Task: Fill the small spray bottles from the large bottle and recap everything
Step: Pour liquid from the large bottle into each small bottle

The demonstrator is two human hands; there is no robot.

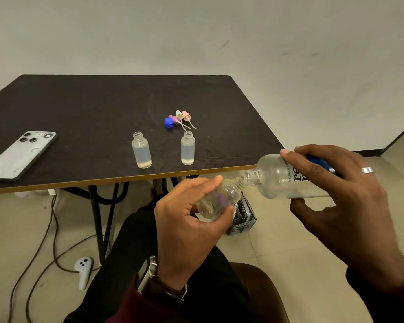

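Observation:
My right hand (341, 201) grips the large clear bottle (282, 178), tipped on its side with its open mouth pointing left. Its mouth meets the neck of a small clear bottle (222, 197), which my left hand (187, 220) holds tilted, in front of and below the table's front edge. Two more small open bottles (141, 150) (188, 148) stand upright on the dark table (79, 113), each with clear liquid in it. Behind them lie a blue cap (168, 123) and three spray tops, purple (173, 118), white (179, 114) and pink (186, 115).
A phone (19, 156) lies face down at the table's left front. Below the table are cables (51, 229), a white controller (83, 271) on the floor and a small perforated grey basket (244, 220). My lap and a brown chair seat (261, 290) are under my hands.

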